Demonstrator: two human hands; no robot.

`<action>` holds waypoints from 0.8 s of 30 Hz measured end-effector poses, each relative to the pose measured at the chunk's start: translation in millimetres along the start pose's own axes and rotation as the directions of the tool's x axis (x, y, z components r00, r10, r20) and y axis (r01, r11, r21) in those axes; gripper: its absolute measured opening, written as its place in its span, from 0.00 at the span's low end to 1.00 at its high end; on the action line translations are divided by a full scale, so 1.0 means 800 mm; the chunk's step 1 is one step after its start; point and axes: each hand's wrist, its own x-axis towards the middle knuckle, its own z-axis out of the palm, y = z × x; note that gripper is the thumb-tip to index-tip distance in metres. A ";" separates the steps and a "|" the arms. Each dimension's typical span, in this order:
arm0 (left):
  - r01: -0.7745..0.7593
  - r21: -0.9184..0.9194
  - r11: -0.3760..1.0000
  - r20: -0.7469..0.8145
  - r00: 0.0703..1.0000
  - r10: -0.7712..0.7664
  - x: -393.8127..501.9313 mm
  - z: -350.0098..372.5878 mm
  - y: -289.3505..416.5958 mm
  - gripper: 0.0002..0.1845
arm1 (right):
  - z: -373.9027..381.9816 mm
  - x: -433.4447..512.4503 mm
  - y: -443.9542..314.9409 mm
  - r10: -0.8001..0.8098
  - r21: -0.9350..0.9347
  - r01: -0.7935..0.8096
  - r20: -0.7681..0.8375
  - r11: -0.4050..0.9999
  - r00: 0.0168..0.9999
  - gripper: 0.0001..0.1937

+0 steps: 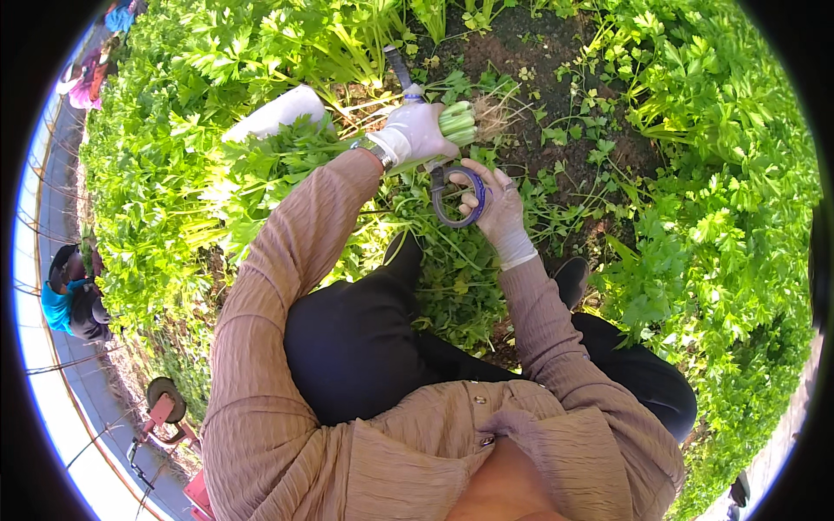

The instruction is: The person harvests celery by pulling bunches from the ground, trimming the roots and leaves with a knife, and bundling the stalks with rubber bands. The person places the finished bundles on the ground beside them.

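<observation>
My left hand [417, 130], in a thin white glove, is closed around the stalks of a celery bunch [458, 124]. The bunch lies sideways, its cut stalk bases and stringy roots [498, 117] pointing right and its leaves spreading left under my forearm. In my gloved right hand [488, 195] is a roll of purple-grey tape [458, 197], held upright by its rim just below the bunch. A strip of tape runs from the roll up towards the stalks. Beyond my left wrist a dark strap-like piece [397, 68] sticks out; what it belongs to is unclear.
Leafy celery plants [717, 228] grow on both sides. Between them is dark soil [567, 84] with scattered leaves. A white rounded object [277, 116] lies among the leaves. At the far left are other people [71, 293] and a red wheeled frame [166, 410].
</observation>
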 end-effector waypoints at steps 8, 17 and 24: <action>-0.049 0.059 0.997 0.011 0.999 0.048 0.002 0.002 -0.001 0.36 | 0.048 0.025 -0.022 -0.187 -0.542 -0.012 -0.312 0.841 0.931 0.20; -0.077 0.054 0.996 0.071 0.995 0.073 -0.003 -0.004 -0.001 0.41 | 0.049 0.045 -0.018 -0.183 -0.525 -0.059 -0.398 0.849 0.899 0.16; -0.123 0.030 0.992 0.036 0.992 0.122 0.003 0.003 -0.010 0.41 | 0.059 0.050 -0.017 -0.223 -0.555 -0.090 -0.470 0.827 0.854 0.16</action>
